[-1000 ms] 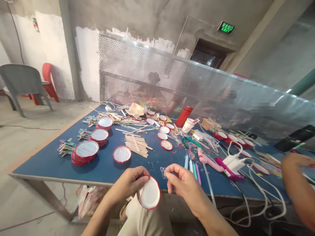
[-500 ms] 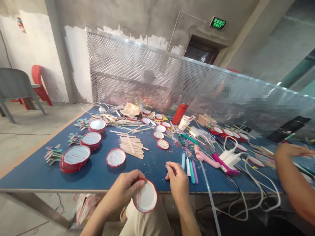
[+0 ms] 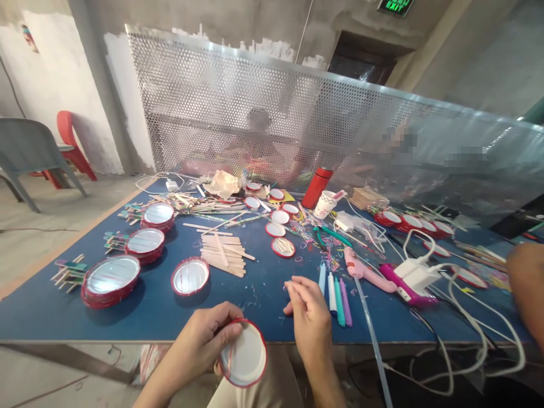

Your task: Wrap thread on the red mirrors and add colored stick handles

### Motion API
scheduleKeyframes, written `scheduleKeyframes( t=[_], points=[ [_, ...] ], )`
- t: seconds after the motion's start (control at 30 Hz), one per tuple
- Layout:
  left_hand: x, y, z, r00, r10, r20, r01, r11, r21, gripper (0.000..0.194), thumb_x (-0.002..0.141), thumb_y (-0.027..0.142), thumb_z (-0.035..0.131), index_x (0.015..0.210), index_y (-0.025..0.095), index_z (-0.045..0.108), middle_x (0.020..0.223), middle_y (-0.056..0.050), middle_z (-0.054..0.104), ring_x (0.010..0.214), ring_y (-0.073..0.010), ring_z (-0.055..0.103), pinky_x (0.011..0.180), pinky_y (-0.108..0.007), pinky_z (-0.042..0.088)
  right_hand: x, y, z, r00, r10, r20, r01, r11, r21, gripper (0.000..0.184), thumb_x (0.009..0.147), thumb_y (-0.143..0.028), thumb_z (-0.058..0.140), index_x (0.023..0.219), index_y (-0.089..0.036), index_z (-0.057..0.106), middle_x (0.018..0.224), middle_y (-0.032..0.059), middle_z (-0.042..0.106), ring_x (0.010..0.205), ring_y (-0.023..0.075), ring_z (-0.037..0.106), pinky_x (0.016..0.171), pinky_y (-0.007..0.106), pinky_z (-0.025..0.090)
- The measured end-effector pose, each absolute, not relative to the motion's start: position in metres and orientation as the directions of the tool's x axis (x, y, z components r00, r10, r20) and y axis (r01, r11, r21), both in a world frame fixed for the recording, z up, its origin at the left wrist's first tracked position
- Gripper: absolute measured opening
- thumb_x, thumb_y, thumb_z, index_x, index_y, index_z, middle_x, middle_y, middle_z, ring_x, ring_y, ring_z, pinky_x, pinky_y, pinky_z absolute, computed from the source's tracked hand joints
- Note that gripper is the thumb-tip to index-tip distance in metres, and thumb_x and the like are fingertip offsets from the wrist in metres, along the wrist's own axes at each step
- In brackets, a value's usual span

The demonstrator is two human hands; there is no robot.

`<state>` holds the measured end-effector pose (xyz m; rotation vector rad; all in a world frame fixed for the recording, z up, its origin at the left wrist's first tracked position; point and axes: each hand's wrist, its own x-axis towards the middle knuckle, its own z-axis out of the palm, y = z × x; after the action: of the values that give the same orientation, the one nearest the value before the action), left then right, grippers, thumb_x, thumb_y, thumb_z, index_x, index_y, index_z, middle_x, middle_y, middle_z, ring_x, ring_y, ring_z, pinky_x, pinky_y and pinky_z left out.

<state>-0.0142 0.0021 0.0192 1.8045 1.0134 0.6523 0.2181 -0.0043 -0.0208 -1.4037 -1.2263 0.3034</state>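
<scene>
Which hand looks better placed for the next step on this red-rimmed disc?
Probably the right hand: it is free of the red-rimmed disc, with its fingertips pinched together close by, while the left hand is occupied holding that disc.

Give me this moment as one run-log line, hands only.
left hand: holds red-rimmed white disc | right hand: pinch pose over blue table, near coloured pens

Our blue worktable (image 3: 55, 317) carries red-rimmed discs (image 3: 190, 276), flat wooden craft sticks (image 3: 223, 258), a pink glue gun (image 3: 361, 269), and a red flask (image 3: 317, 188).
</scene>
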Motion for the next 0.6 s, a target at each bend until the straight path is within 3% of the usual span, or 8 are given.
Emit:
scheduleKeyframes(
  t=[0.17,0.33,0.43,0.6],
  points=[
    [-0.0151,-0.0007,0.0163,0.515,0.857,-0.014,0.349,-0.195,0.916,0.027,0.101,0.041,0.052,0.090,0.020,0.065,0.073,0.002,0.061,0.061,-0.0128,0.050,0.054,-0.020,0.037,0.2154,-0.0068,-0.0216,0.391,0.720,0.573,0.534,0.330,-0.779,0.035,0.102,-0.042,0.055,0.098,-0.018,0.080,0.098,0.0089,0.070,0.051,0.0090,0.060,0.049,0.025,0.057],
    [-0.0153,-0.0010,0.0157,0.520,0.854,0.016,0.343,-0.226,0.912,0.025,0.101,0.038,0.054,0.088,0.019,0.065,0.073,0.002,0.062,0.064,-0.0126,0.051,0.056,-0.019,0.037,0.2148,-0.0089,-0.0211,0.357,0.710,0.607,0.540,0.373,-0.754,0.030,0.100,-0.039,0.060,0.085,-0.018,0.076,0.076,0.0037,0.068,0.048,0.0108,0.059,0.046,0.023,0.053],
    [-0.0149,-0.0015,0.0163,0.526,0.851,0.009,0.341,-0.220,0.914,0.025,0.101,0.037,0.053,0.088,0.019,0.065,0.073,0.002,0.062,0.063,-0.0120,0.051,0.056,-0.019,0.037,0.2153,-0.0079,-0.0209,0.407,0.708,0.577,0.488,0.365,-0.793,0.033,0.099,-0.041,0.062,0.079,-0.018,0.073,0.084,0.0059,0.070,0.044,0.0093,0.060,0.045,0.023,0.054],
    [-0.0148,-0.0028,0.0157,0.529,0.848,0.019,0.330,-0.227,0.916,0.024,0.101,0.037,0.053,0.089,0.019,0.065,0.075,0.002,0.064,0.065,-0.0125,0.052,0.058,-0.020,0.038,0.2193,-0.0087,-0.0194,0.481,0.688,0.544,0.463,0.327,-0.824,0.042,0.098,-0.045,0.060,0.068,-0.018,0.073,0.094,0.0106,0.070,0.064,0.0156,0.070,0.060,0.029,0.059]
  ],
)
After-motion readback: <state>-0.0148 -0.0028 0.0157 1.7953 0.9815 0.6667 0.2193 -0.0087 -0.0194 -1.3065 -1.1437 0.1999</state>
